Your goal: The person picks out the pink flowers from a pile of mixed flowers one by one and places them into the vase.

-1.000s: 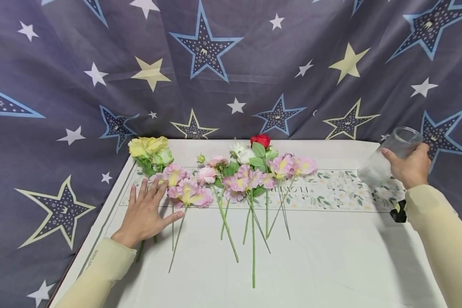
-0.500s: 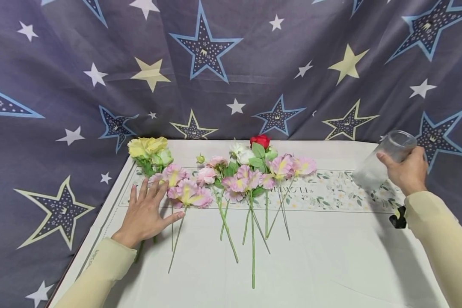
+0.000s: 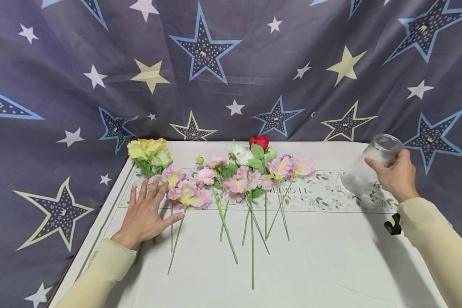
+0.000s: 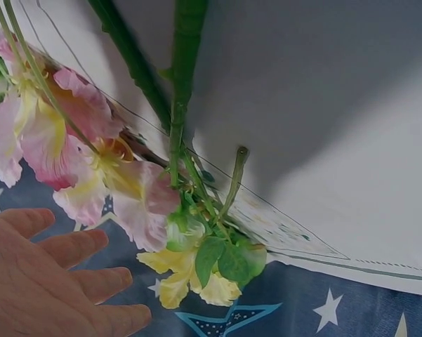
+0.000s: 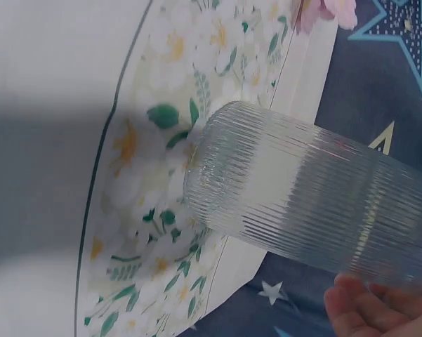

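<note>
My right hand grips a clear ribbed glass vase near its mouth, at the right end of the table. The vase leans, mouth to the upper right, its base close over the floral printed strip in the right wrist view. At the left, my left hand has its fingers spread straight beside pink-and-yellow flowers, holding nothing. Yellow flowers with a pale green bloom lie just beyond its fingertips. In the left wrist view, green stems cross above the straight fingers.
More cut-length flowers lie in the middle: a red rose, white blooms, light pink ones and purple-pink ones, stems toward me. A small black object lies by my right sleeve. A star-print cloth hangs behind the table.
My right hand has carried the vase left and slightly down toward the printed strip. My left hand and the flowers stay where they were.
</note>
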{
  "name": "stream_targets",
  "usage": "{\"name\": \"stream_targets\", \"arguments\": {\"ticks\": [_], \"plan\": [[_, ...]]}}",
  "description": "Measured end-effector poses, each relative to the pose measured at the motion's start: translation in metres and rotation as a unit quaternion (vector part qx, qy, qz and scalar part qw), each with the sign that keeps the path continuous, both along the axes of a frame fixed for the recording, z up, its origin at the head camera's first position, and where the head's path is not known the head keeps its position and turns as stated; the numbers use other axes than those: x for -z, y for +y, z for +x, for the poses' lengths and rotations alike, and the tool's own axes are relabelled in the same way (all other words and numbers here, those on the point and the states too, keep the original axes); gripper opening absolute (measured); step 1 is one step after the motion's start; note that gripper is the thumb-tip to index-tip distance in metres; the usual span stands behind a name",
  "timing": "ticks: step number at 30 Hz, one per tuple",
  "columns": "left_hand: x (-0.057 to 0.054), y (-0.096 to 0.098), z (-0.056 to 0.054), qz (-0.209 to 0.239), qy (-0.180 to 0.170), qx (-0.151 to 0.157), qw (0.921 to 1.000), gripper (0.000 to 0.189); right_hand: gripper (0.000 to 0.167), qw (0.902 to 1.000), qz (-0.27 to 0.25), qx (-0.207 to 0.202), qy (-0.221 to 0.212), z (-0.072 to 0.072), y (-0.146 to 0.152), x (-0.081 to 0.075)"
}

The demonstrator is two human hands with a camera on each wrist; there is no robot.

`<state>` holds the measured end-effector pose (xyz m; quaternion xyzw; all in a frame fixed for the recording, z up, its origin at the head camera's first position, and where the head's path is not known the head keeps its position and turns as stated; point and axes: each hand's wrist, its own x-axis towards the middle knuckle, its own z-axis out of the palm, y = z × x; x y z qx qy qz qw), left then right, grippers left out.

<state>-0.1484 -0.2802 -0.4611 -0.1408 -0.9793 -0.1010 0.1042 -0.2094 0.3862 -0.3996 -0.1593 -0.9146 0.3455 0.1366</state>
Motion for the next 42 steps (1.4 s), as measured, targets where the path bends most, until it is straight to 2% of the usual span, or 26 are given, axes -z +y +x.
{"name": "stream_targets", "arguments": {"ticks": [5, 11, 20, 27, 42], "plan": [[-0.001, 0.001, 0.0, -0.003, -0.001, -0.001, 1.0, 0.108, 0.08, 0.9994, 0.013, -0.025, 0.02, 0.004, -0.014, 0.001], [-0.002, 0.002, 0.0, -0.004, -0.001, -0.004, 1.0, 0.108, 0.081, 0.9985, 0.0, -0.048, 0.029, 0.006, -0.027, 0.002], [-0.001, 0.002, 0.001, -0.007, 0.001, -0.002, 1.0, 0.108, 0.085, 0.9976, -0.017, -0.064, 0.02, 0.008, -0.038, 0.002], [-0.003, 0.003, 0.002, -0.008, 0.001, -0.004, 1.0, 0.108, 0.08, 0.9959, -0.017, -0.08, 0.039, 0.011, -0.046, 0.003], [-0.001, 0.003, 0.0, -0.005, -0.003, -0.004, 1.0, 0.109, 0.074, 0.9917, -0.023, -0.116, 0.05, 0.019, -0.061, 0.004]]}}
